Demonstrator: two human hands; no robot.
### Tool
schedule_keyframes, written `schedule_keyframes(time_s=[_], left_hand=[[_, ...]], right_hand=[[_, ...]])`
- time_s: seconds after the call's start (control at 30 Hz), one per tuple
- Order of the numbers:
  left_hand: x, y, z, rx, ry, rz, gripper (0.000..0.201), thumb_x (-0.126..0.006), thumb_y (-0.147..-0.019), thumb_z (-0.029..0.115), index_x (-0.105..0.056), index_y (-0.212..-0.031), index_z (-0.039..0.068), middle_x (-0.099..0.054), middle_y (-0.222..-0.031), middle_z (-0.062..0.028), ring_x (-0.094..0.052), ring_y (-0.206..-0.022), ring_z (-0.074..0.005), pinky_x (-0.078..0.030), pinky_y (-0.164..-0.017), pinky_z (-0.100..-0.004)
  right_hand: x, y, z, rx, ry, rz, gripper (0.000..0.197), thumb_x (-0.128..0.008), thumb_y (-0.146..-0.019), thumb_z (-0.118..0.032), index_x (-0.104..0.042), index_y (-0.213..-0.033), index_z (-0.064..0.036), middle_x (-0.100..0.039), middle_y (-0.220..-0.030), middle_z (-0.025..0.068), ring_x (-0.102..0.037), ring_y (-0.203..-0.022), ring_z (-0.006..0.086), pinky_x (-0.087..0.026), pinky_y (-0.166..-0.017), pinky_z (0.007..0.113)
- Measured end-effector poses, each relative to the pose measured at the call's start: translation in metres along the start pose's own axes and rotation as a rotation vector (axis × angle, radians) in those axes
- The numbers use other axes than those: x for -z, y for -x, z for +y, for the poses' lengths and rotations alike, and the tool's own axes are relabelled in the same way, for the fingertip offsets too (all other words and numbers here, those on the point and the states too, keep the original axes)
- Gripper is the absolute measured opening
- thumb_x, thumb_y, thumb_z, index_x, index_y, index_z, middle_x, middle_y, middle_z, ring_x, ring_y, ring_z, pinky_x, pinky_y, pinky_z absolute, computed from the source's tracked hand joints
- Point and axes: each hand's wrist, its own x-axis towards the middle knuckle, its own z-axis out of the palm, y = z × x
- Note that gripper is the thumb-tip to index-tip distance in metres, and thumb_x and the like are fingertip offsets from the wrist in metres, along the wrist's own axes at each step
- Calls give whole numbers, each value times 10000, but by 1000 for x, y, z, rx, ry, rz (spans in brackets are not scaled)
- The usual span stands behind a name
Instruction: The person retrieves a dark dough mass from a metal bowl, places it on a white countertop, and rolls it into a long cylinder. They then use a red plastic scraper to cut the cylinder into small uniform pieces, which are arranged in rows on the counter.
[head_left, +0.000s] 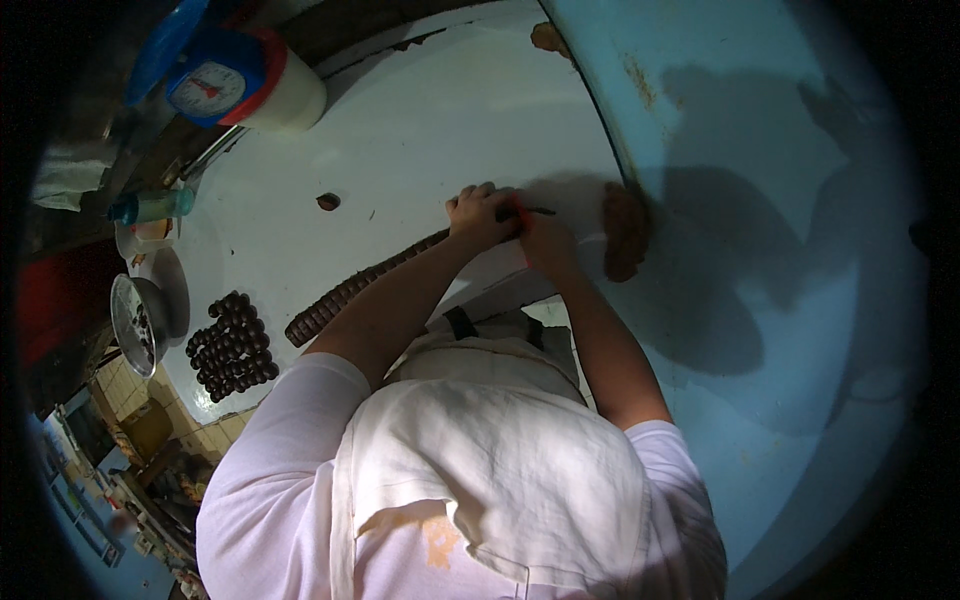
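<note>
A long dark brown roll (365, 285), scored or cut crosswise into many short pieces, runs slantwise over the white table. At its far right end lies my left hand (480, 214), fingers bent over the dark dough-like stuff. Close beside it, my right hand (548, 246) is closed round a red tool (520, 214) whose exact kind I cannot make out. A thin dark strip (542, 211) sticks out past the fingers. Nearer the table's left corner, many small dark brown balls (232, 348) sit packed together in a block.
A metal bowl (126, 300) with dark bits stands at the left edge, near a green-capped bottle (158, 206). Behind them a blue dial scale (215, 88) leans by a white bucket (298, 95). A light blue wall (700, 330) borders the table's right side.
</note>
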Motion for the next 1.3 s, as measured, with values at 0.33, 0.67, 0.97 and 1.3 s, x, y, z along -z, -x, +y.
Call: schedule_keyframes(time_s=[0.33,0.67,0.97,1.3], left_hand=[[16,-6,13,31,38,-213,583,-731,-861,631,-650,-1369,358,-471,-1555,-68,-358,-1492,-349,-283,-1157,-632],[24,-13,27,25,-10,-308,519,-727,-859,651,-715,-1293,367,-511,-1504,-71,-371,-1476,-355,-266,-1167,-628],[4,-11,27,44,47,-81,435,-808,-732,586,-801,-1068,311,-604,-1286,-33,-463,-1329,-318,-313,-1093,-549],[-2,-12,24,11,1,-5,489,-797,-760,508,-721,-1219,359,-634,-1255,-5,-500,-1306,-320,-355,-1048,-571]], right_hand=[[54,52,47,-154,-593,297,412,-637,-1004,-382,-696,-1215,-33,-721,-1049,265,-703,-876,462,-547,-783,531],[18,41,40,27,102,327,304,-645,-1001,-369,-712,-1090,-87,-748,-896,178,-744,-857,381,-571,-715,518],[19,22,18,13,74,218,238,-630,-991,-291,-716,-998,-69,-751,-884,178,-747,-795,383,-590,-695,506],[0,-8,17,23,63,83,234,-599,-992,-220,-718,-1033,-23,-750,-960,219,-747,-891,404,-589,-798,530]])
